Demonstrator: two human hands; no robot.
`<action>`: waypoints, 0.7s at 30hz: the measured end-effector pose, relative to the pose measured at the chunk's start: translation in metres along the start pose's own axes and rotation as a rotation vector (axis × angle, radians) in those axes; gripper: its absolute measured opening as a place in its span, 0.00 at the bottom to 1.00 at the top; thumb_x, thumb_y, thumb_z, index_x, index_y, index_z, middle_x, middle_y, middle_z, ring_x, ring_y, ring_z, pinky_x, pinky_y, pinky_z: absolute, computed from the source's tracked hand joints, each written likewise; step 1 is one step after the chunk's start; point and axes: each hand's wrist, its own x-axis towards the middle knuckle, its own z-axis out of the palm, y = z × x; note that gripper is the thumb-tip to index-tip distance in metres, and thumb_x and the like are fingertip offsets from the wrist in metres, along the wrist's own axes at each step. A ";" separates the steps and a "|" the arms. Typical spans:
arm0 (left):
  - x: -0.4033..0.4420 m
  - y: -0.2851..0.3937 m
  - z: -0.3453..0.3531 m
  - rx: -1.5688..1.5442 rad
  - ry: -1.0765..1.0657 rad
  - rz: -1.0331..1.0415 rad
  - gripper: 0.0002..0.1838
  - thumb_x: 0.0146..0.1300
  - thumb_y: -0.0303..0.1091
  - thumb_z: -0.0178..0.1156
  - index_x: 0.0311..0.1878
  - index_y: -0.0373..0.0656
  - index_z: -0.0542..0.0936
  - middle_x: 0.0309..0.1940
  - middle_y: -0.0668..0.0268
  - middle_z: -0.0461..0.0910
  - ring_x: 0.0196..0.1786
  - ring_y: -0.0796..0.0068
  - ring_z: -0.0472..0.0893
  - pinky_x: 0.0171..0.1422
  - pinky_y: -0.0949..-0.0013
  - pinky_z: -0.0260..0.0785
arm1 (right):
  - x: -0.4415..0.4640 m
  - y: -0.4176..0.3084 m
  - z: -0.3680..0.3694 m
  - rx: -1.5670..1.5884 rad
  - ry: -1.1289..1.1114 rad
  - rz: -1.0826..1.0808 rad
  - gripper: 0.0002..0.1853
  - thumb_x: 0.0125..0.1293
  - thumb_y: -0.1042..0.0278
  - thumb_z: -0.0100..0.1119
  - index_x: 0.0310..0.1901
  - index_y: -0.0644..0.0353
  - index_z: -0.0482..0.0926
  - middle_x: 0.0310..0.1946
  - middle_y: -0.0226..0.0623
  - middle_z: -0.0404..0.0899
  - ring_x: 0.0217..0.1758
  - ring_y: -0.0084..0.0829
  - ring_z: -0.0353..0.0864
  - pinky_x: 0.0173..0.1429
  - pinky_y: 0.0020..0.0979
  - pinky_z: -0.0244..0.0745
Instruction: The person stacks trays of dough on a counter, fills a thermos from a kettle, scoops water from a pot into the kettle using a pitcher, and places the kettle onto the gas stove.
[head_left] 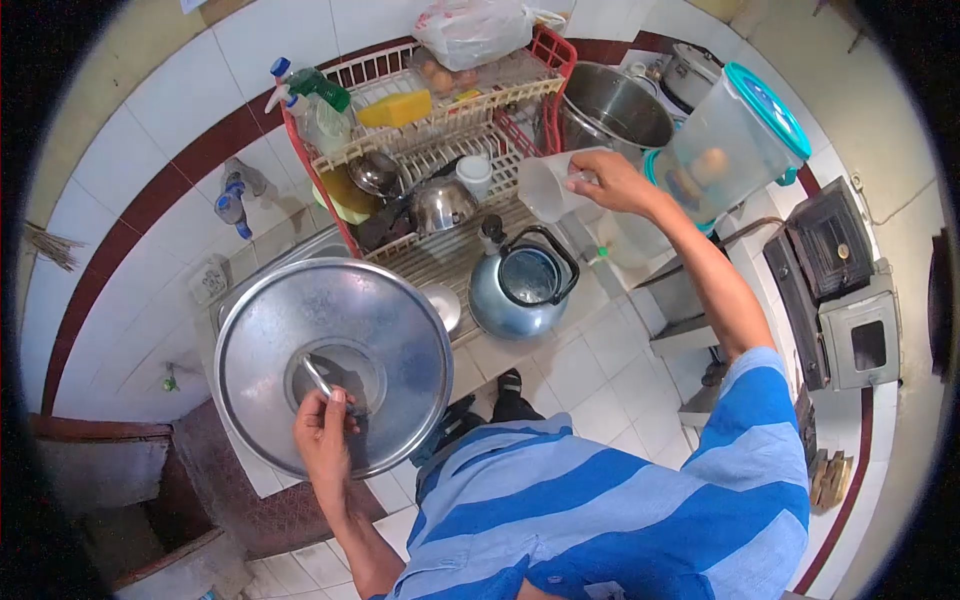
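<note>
My left hand (325,435) is curled round the handle (318,373) of the wide lid (260,320), thumb and fingers pinching it near the middle. My right hand (612,182) grips the jug (545,190) by its handle side, out between the rack (460,97) and the tub (735,120), beyond the kettle (515,312).

The lid worries me most. It is broad and I have it by one narrow handle, so a weak pinch could let it swing or tip. I can't see what, if anything, bears it from below; if nothing does, a slip could send it clattering onto the floor (600,372). Its right edge also comes close to the small dish (441,306) on the surface (487,368), and a sideways tilt might knock that, or even the kettle just past it.

The jug is leaning, and I can't tell whether there is anything in it. If there is, a turn of my wrist could spill it over the kettle or the surface. Space is tight there too: a careless sweep left could catch the rack and the cup (474,176) in it, and one to the right could bump the tub. With my hands this far apart, watching one means neglecting the other.
</note>
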 end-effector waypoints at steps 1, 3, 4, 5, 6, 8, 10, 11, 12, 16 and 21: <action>-0.002 0.006 0.005 0.020 0.032 -0.009 0.10 0.72 0.38 0.61 0.39 0.42 0.80 0.32 0.70 0.80 0.29 0.86 0.73 0.32 0.78 0.67 | 0.009 0.015 0.009 0.001 0.003 -0.006 0.15 0.62 0.61 0.65 0.42 0.65 0.78 0.37 0.53 0.80 0.45 0.56 0.79 0.47 0.49 0.72; -0.001 -0.001 0.005 0.018 0.039 -0.025 0.10 0.73 0.38 0.61 0.39 0.42 0.80 0.32 0.70 0.80 0.29 0.86 0.73 0.32 0.78 0.67 | 0.027 0.034 0.024 -0.088 -0.039 -0.163 0.14 0.62 0.62 0.65 0.43 0.64 0.79 0.38 0.51 0.81 0.47 0.55 0.79 0.49 0.49 0.72; -0.002 -0.001 0.006 0.016 0.040 -0.043 0.10 0.73 0.38 0.60 0.39 0.42 0.80 0.32 0.70 0.80 0.29 0.86 0.73 0.32 0.78 0.67 | 0.031 0.038 0.030 -0.081 -0.040 -0.167 0.14 0.62 0.62 0.65 0.43 0.64 0.79 0.38 0.51 0.81 0.47 0.55 0.79 0.49 0.49 0.72; -0.005 0.001 0.010 0.022 0.045 -0.043 0.10 0.73 0.38 0.60 0.39 0.42 0.80 0.32 0.70 0.80 0.29 0.86 0.73 0.32 0.78 0.67 | 0.037 0.043 0.035 -0.105 -0.068 -0.192 0.13 0.62 0.63 0.65 0.42 0.63 0.79 0.39 0.49 0.81 0.48 0.54 0.79 0.51 0.48 0.72; -0.009 0.012 0.017 0.022 0.080 -0.054 0.10 0.73 0.39 0.60 0.39 0.42 0.80 0.32 0.70 0.80 0.29 0.86 0.73 0.32 0.78 0.67 | 0.043 0.041 0.037 -0.128 -0.094 -0.217 0.12 0.62 0.64 0.65 0.42 0.62 0.79 0.39 0.47 0.81 0.49 0.52 0.79 0.52 0.47 0.71; -0.010 0.020 0.025 0.028 0.122 -0.060 0.10 0.73 0.39 0.60 0.40 0.41 0.80 0.32 0.70 0.80 0.29 0.86 0.73 0.32 0.78 0.67 | 0.053 0.039 0.037 -0.197 -0.126 -0.257 0.10 0.61 0.65 0.65 0.41 0.60 0.79 0.39 0.44 0.81 0.50 0.49 0.79 0.54 0.46 0.71; -0.011 0.016 0.028 0.010 0.120 -0.042 0.11 0.73 0.39 0.60 0.40 0.41 0.80 0.33 0.69 0.80 0.29 0.86 0.73 0.32 0.78 0.67 | 0.064 0.042 0.042 -0.268 -0.160 -0.295 0.09 0.60 0.65 0.66 0.39 0.58 0.80 0.39 0.42 0.81 0.50 0.46 0.79 0.55 0.44 0.71; -0.012 0.016 0.031 0.015 0.123 -0.041 0.11 0.73 0.39 0.60 0.40 0.41 0.80 0.33 0.69 0.80 0.29 0.86 0.73 0.32 0.78 0.67 | 0.071 0.050 0.049 -0.361 -0.170 -0.387 0.09 0.58 0.66 0.66 0.38 0.56 0.80 0.38 0.39 0.81 0.49 0.43 0.79 0.56 0.43 0.70; -0.012 0.016 0.034 0.024 0.130 -0.049 0.11 0.73 0.39 0.60 0.40 0.41 0.80 0.33 0.69 0.80 0.29 0.85 0.73 0.32 0.78 0.67 | 0.077 0.058 0.055 -0.454 -0.180 -0.478 0.08 0.57 0.66 0.67 0.37 0.54 0.80 0.37 0.36 0.81 0.49 0.39 0.80 0.57 0.42 0.69; -0.016 0.020 0.048 0.006 0.140 -0.037 0.10 0.73 0.39 0.60 0.40 0.41 0.80 0.33 0.69 0.80 0.28 0.85 0.73 0.32 0.78 0.67 | 0.095 0.082 0.066 -0.552 -0.155 -0.625 0.08 0.55 0.66 0.65 0.37 0.52 0.80 0.36 0.32 0.80 0.49 0.35 0.79 0.59 0.40 0.68; -0.019 0.021 0.062 -0.010 0.163 -0.103 0.10 0.73 0.39 0.60 0.41 0.42 0.80 0.33 0.69 0.80 0.28 0.85 0.73 0.32 0.79 0.67 | 0.110 0.119 0.084 -0.770 -0.157 -0.801 0.05 0.59 0.64 0.58 0.36 0.50 0.81 0.36 0.28 0.79 0.50 0.33 0.78 0.64 0.39 0.66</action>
